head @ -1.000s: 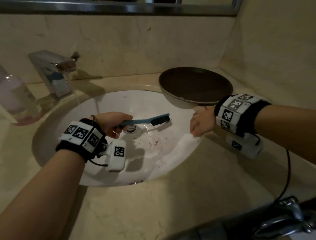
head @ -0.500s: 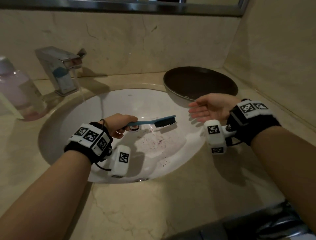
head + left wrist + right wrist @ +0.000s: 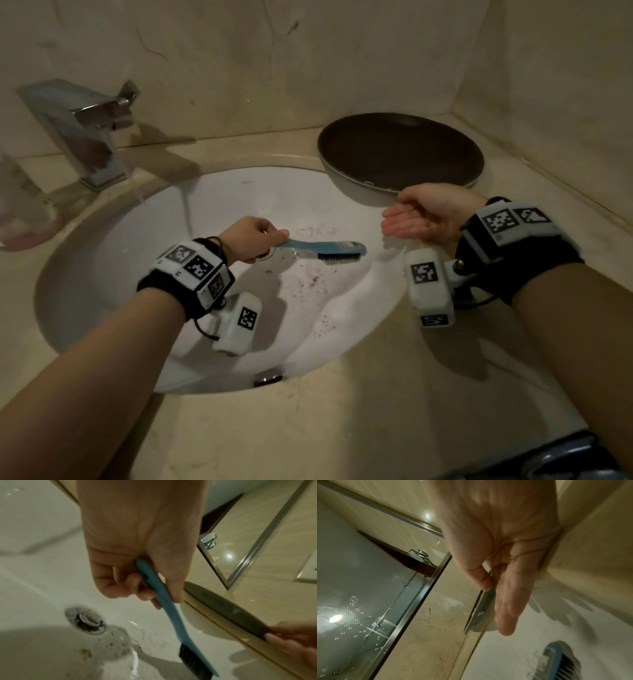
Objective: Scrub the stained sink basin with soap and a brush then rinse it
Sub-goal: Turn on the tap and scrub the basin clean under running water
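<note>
A white oval sink basin (image 3: 144, 246) carries purple-brown specks (image 3: 313, 281) right of its drain (image 3: 85, 620). My left hand (image 3: 250, 243) grips the handle of a blue brush (image 3: 325, 248), whose black bristles (image 3: 192, 661) point down just above the stained patch. In the left wrist view the fingers curl round the blue handle (image 3: 154, 588). My right hand (image 3: 421, 216) hovers palm up over the basin's right rim, fingers straight and holding nothing. Water runs from the chrome tap (image 3: 85, 126) into the basin's left side.
A dark round pan (image 3: 400, 154) sits on the beige marble counter (image 3: 308, 428) at the back right, just behind my right hand. A clear pinkish bottle (image 3: 20, 212) stands at the far left. Marble walls close the back and right. A mirror edge (image 3: 426, 586) shows in the right wrist view.
My right hand has lifted off the basin's right rim and turned palm up. The brush has swung so its bristles face down over the stains.
</note>
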Motion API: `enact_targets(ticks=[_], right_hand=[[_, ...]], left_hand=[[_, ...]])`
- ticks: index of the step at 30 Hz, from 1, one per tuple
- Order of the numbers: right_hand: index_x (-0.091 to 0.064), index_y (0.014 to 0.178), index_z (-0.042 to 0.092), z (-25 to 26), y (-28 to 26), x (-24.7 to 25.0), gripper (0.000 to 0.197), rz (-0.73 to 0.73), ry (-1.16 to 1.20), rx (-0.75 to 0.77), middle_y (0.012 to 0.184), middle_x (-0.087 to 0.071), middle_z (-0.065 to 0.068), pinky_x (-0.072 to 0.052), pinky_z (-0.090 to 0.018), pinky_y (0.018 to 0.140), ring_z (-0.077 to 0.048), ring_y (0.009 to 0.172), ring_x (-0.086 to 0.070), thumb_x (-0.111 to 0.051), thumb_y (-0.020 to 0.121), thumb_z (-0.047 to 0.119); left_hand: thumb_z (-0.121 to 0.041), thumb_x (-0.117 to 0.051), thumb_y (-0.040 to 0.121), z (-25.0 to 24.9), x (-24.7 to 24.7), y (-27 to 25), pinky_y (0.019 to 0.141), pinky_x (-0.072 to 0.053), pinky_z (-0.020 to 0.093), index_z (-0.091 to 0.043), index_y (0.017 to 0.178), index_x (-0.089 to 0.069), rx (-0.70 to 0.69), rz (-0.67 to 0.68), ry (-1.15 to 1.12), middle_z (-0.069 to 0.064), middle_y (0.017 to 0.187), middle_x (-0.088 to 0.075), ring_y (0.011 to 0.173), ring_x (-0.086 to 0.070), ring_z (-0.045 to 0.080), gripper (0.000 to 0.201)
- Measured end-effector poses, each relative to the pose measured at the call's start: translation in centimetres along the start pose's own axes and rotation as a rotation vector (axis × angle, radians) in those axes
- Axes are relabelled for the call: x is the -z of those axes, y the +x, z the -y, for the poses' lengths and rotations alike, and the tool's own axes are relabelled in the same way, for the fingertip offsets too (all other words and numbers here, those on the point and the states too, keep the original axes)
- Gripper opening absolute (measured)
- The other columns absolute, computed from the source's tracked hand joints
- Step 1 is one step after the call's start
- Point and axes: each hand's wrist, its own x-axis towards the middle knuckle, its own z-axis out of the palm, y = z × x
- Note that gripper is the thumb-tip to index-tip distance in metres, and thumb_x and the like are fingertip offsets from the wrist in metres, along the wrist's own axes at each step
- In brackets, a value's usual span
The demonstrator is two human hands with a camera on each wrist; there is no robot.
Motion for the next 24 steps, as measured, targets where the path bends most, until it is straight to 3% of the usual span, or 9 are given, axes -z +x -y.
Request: enact_targets(ticks=[3,6,9,11,17,21,24], right_hand=[[-0.057,0.076,0.0,-0.1,0.0,-0.2,0.038,-0.031,-0.027,0.017,0.044,-0.065,-0.008,-0.051,-0.018,0.038,-0.012,0.036,-0.064,-0.037,0.101,0.02],[-0.055,0.076,0.001,0.0,-0.3,-0.4,0.034,-0.04,-0.051,0.021,0.042,-0.064,-0.007,-0.051,-0.017,0.034,-0.012,0.034,-0.062,-0.038,0.1,0.018],[-0.054,0.076,0.001,0.0,-0.5,-0.5,0.032,-0.034,-0.06,0.025,0.04,-0.063,-0.006,-0.049,-0.016,0.033,-0.011,0.032,-0.061,-0.037,0.099,0.015],[-0.054,0.075,0.001,0.0,-0.6,-0.5,0.033,-0.029,-0.061,0.031,0.039,-0.062,-0.005,-0.048,-0.016,0.033,-0.01,0.031,-0.06,-0.037,0.099,0.014],[-0.053,0.074,0.002,0.1,-0.8,-0.7,0.033,-0.035,-0.101,0.042,0.037,-0.061,-0.004,-0.047,-0.015,0.033,-0.008,0.029,-0.058,-0.036,0.1,0.013],[-0.053,0.075,0.001,0.1,-1.0,-0.7,0.032,-0.03,-0.11,0.046,0.037,-0.061,-0.005,-0.047,-0.015,0.034,-0.008,0.029,-0.058,-0.036,0.1,0.012],[-0.052,0.075,0.002,0.1,-0.9,-0.8,0.033,-0.022,-0.114,0.047,0.037,-0.061,-0.004,-0.047,-0.015,0.034,-0.009,0.03,-0.059,-0.034,0.1,0.013]], left_hand=[[-0.042,-0.053,0.09,0.1,0.0,1.0,0.05,-0.039,0.021,-0.022,0.078,-0.055,-0.063,0.084,-0.027,0.005,0.068,-0.05,0.058,-0.043,0.018,0.023],[-0.036,-0.056,0.091,0.7,-0.5,1.8,0.049,-0.043,0.016,-0.02,0.087,-0.058,-0.082,0.138,0.095,0.001,0.075,-0.054,0.059,-0.046,0.011,0.017],[-0.029,-0.058,0.091,1.4,-1.1,2.2,0.05,-0.041,0.016,-0.018,0.102,-0.059,-0.015,0.276,0.152,-0.001,0.086,-0.052,0.063,-0.043,0.01,0.015],[-0.029,-0.062,0.088,1.6,-1.5,2.1,0.051,-0.037,0.018,-0.017,0.097,-0.059,0.033,0.353,0.175,-0.002,0.079,-0.048,0.063,-0.04,0.012,0.015],[-0.051,-0.062,0.082,2.4,-2.2,1.9,0.071,-0.038,0.023,-0.006,0.109,-0.065,0.029,0.295,0.687,0.001,0.092,-0.057,0.085,-0.051,0.015,0.052],[-0.041,-0.064,0.084,2.0,-2.2,1.8,0.072,-0.037,0.024,-0.003,0.112,-0.065,0.03,0.306,0.842,0.009,0.093,-0.06,0.082,-0.049,0.015,0.047],[-0.032,-0.062,0.086,1.3,-1.1,1.8,0.072,-0.034,0.022,-0.005,0.109,-0.067,-0.02,0.214,0.812,0.01,0.093,-0.058,0.083,-0.047,0.017,0.036]])
